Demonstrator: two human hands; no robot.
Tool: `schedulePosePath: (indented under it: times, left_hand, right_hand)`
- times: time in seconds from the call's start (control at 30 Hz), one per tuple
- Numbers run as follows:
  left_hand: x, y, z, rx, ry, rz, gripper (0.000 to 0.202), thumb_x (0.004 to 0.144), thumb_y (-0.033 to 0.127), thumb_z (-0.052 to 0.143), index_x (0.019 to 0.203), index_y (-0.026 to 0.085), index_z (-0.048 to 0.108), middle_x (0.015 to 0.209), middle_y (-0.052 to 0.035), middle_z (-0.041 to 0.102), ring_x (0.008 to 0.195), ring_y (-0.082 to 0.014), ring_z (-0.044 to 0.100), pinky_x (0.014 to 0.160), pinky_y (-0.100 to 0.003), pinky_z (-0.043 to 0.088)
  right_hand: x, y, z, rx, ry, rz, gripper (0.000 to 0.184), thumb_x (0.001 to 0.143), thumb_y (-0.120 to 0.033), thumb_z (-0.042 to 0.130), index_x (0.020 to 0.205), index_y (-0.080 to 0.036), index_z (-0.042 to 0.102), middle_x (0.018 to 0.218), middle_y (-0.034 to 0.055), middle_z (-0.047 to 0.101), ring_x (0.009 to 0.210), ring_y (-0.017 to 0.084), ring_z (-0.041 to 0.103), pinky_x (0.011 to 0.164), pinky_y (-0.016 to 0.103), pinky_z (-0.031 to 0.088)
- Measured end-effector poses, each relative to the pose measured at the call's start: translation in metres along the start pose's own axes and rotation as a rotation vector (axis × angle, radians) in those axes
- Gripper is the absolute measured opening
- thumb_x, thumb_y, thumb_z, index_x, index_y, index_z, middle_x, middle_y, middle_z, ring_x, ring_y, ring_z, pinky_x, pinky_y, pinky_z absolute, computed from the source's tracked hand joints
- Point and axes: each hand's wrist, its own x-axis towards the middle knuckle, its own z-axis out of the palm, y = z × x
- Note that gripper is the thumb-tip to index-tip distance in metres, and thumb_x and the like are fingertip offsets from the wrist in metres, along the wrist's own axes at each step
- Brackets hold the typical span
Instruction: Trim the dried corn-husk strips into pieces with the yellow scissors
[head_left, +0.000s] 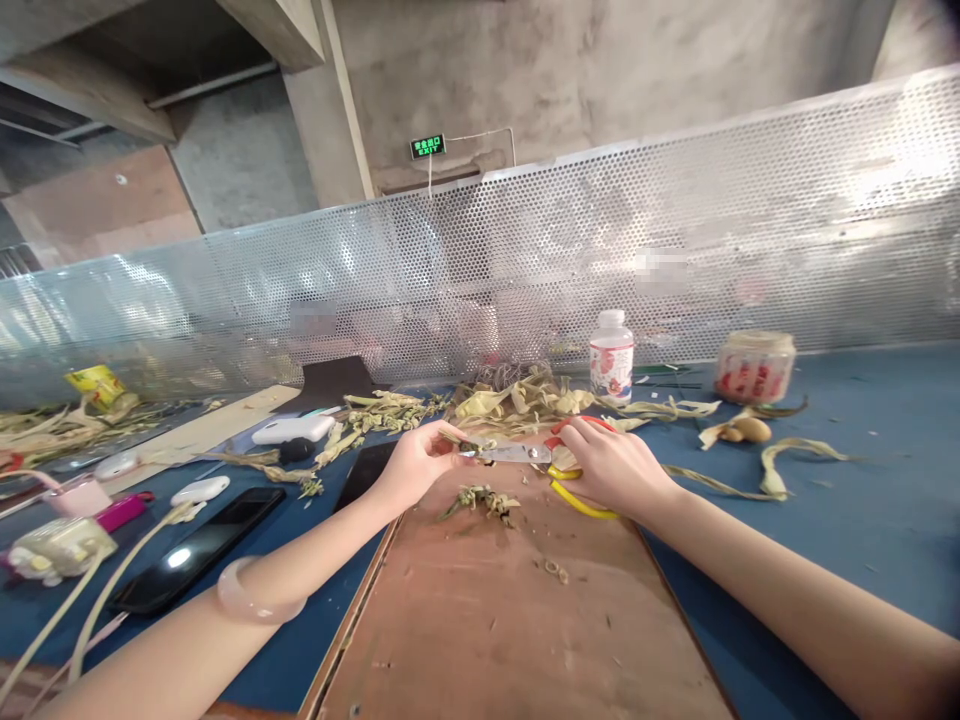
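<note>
My right hand (611,462) grips a pair of scissors (517,453) by handles with red and yellow coverings. Their metal blades point left, toward my left hand (424,462). Thumb and fingers of that left hand pinch a small dried plant piece (469,445) at the blade tips. Its exact shape is partly covered by the fingers and blades. Below the blades, a little heap of dried plant bits (484,503) lies on the brown wooden board (510,620).
Behind my hands are dried husk strips (517,400), a white bottle (612,358) and a glass jar (754,368). On the left lie a black phone (202,550), a white device (292,430) and cables. A perforated metal screen (480,270) stands across the back.
</note>
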Motion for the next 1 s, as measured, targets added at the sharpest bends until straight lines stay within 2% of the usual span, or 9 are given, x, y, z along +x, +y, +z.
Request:
schedulePosePath:
  times: [0.4, 0.73, 1.0]
  left_hand:
    - [-0.0004, 0.0062, 0.0021, -0.053, -0.003, -0.031, 0.02, 0.062, 0.019, 0.074, 0.078, 0.017, 0.062, 0.083, -0.0024, 0.072, 0.081, -0.0197, 0.068, 0.078, -0.036, 0.054]
    - [0.0002, 0.0001, -0.0001, -0.059, -0.023, -0.015, 0.02, 0.064, 0.019, 0.074, 0.08, 0.018, 0.062, 0.082, -0.0011, 0.071, 0.079, -0.0182, 0.068, 0.077, -0.034, 0.053]
    - [0.0, 0.0047, 0.0011, -0.06, -0.022, -0.026, 0.02, 0.063, 0.018, 0.075, 0.079, 0.018, 0.062, 0.08, -0.0001, 0.071, 0.077, -0.0173, 0.068, 0.076, -0.032, 0.053]
  right_hand:
    - [-0.0002, 0.0004, 0.0002, 0.012, 0.027, -0.027, 0.032, 0.083, -0.046, 0.051, 0.096, -0.018, 0.057, 0.1, 0.0086, 0.064, 0.086, 0.02, 0.061, 0.057, 0.026, 0.034]
    - [-0.0019, 0.0025, 0.0037, -0.001, 0.082, -0.061, 0.03, 0.084, -0.044, 0.049, 0.093, -0.017, 0.057, 0.094, 0.0068, 0.064, 0.08, 0.019, 0.06, 0.055, 0.027, 0.03]
    - [-0.0011, -0.0003, 0.0008, 0.025, 0.011, -0.023, 0.031, 0.081, -0.046, 0.049, 0.093, -0.018, 0.056, 0.095, 0.0059, 0.064, 0.084, 0.02, 0.061, 0.054, 0.027, 0.029]
